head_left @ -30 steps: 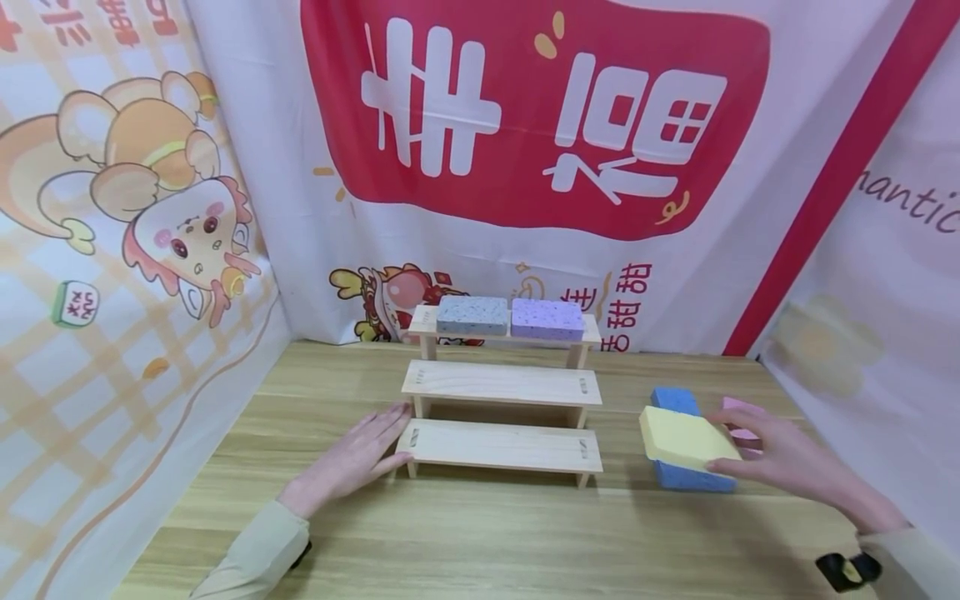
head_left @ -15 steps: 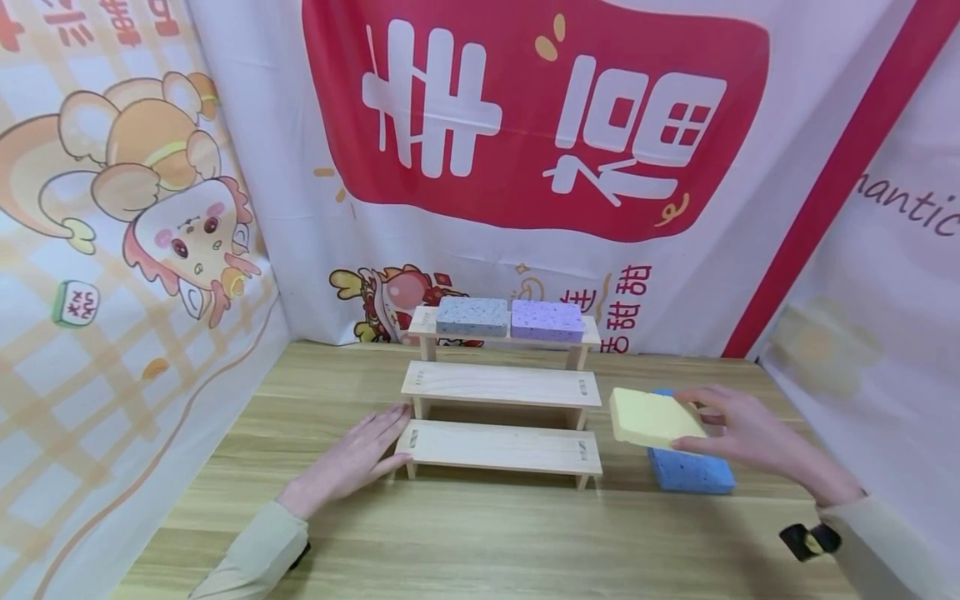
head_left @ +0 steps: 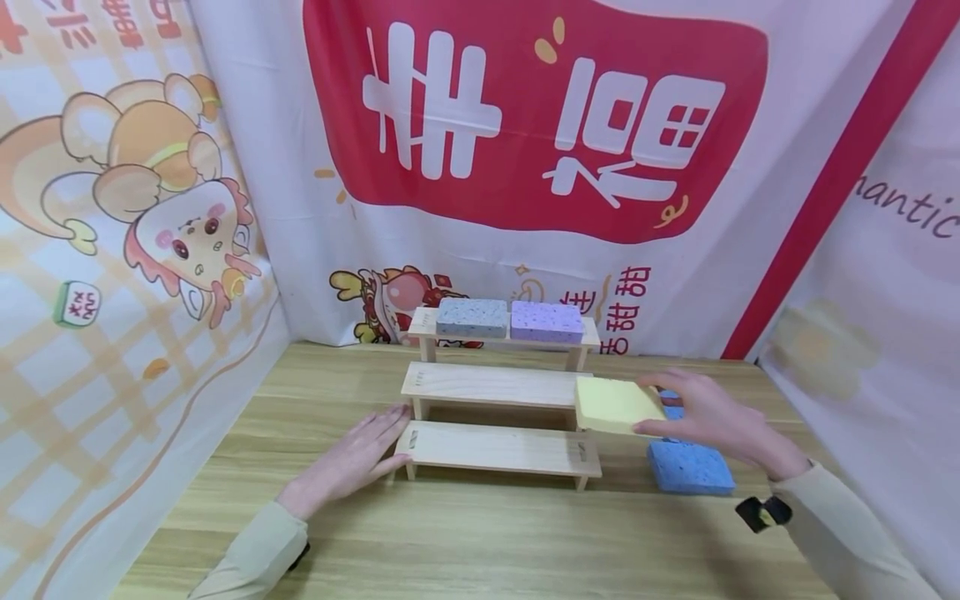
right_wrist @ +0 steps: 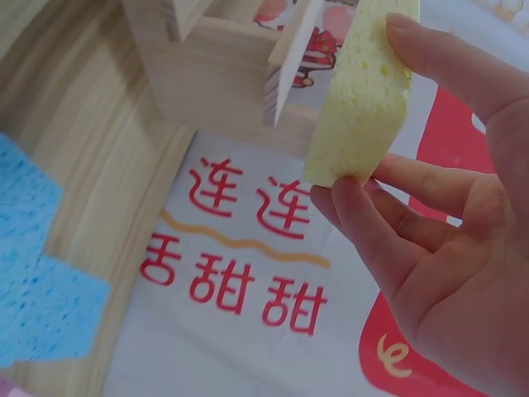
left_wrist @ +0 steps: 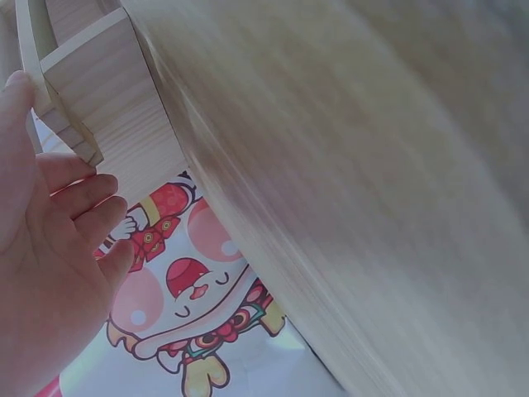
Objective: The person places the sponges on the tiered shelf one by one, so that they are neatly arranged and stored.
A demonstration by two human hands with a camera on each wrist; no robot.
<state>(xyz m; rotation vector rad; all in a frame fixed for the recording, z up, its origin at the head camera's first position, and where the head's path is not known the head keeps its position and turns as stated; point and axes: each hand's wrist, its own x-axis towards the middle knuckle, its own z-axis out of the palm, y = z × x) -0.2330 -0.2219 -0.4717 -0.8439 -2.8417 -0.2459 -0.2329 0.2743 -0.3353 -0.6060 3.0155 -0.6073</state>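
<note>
In the head view my right hand [head_left: 705, 417] pinches a pale yellow sponge [head_left: 617, 406], thumb on one side and fingers on the other. It is raised, overlapping the right end of the middle step of a three-tier wooden stand [head_left: 487, 446]. The right wrist view shows the porous yellow sponge [right_wrist: 357, 124] between thumb and fingertips. My left hand [head_left: 356, 454] rests at the stand's left side, fingers extended, thumb by the lowest step's front corner. On the top step sit a grey-blue sponge [head_left: 472, 317] and a purple sponge [head_left: 547, 322], side by side.
Right of the stand, a blue sponge [head_left: 690, 467] lies on the wood-grain table [head_left: 465, 542]; another blue one behind it is partly hidden by my right hand. A pink edge shows at the right wrist view's lower left corner. Printed cloth [head_left: 525, 125] walls the back and sides.
My right hand has lifted the yellow sponge off the pile on the right and carried it left to the stand's middle step. The left hand stays where it was.
</note>
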